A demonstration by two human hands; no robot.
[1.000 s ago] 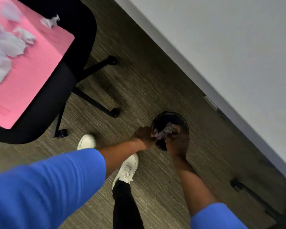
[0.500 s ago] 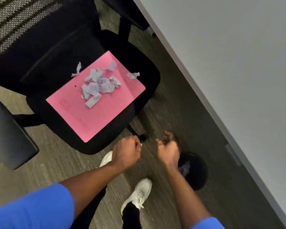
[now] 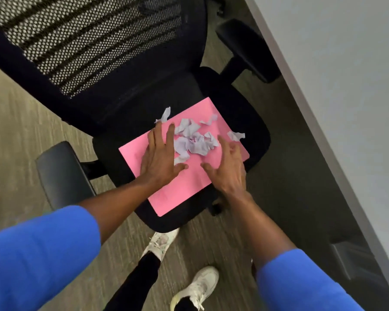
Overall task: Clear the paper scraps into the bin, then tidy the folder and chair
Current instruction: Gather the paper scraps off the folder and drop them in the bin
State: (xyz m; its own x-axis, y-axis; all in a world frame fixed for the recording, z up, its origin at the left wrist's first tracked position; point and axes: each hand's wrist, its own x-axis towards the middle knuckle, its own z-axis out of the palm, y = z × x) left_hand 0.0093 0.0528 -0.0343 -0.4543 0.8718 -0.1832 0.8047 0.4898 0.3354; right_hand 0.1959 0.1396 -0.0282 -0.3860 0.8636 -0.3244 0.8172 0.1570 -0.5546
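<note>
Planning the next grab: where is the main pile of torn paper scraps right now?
The pale torn paper scraps lie on the pink folder on the black chair seat, between the left hand and right hand.

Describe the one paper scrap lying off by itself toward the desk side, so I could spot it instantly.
Start at the black office chair and find the pink folder lying on its seat. Most white scraps sit bunched in a pile between the person's hands; the lone scrap lies apart at the folder's right edge, beyond the right hand's fingers.
</note>
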